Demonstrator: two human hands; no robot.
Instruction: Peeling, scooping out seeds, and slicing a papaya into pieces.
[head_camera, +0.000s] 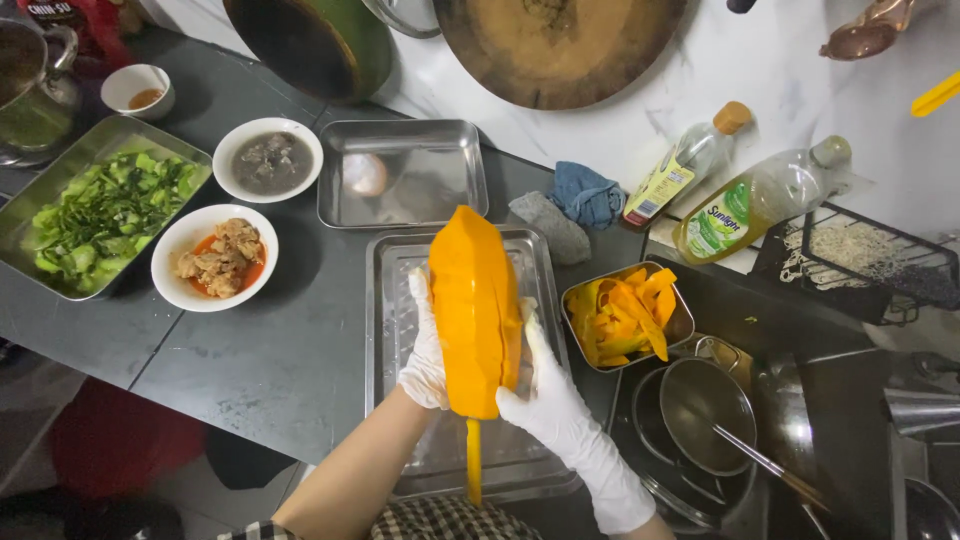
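Both my hands wear white gloves and hold a large peeled orange fruit (475, 300) upright over a perforated steel tray (395, 300). My left hand (425, 350) grips its left side. On its right side is my right hand (545, 390), and whatever that hand may hold is hidden behind the fruit. A long strip of orange peel (473, 460) hangs from the fruit's lower end. A small steel tub (680, 320) to the right holds several orange peel strips.
On the dark counter stand a tray of chopped greens (95, 215), two white bowls of meat (215, 258) (268, 160), a small sauce bowl (138, 90), a shallow steel tray (400, 172), rags (570, 205) and two soap bottles (755, 200). Pots and a ladle (705, 400) sit at the right.
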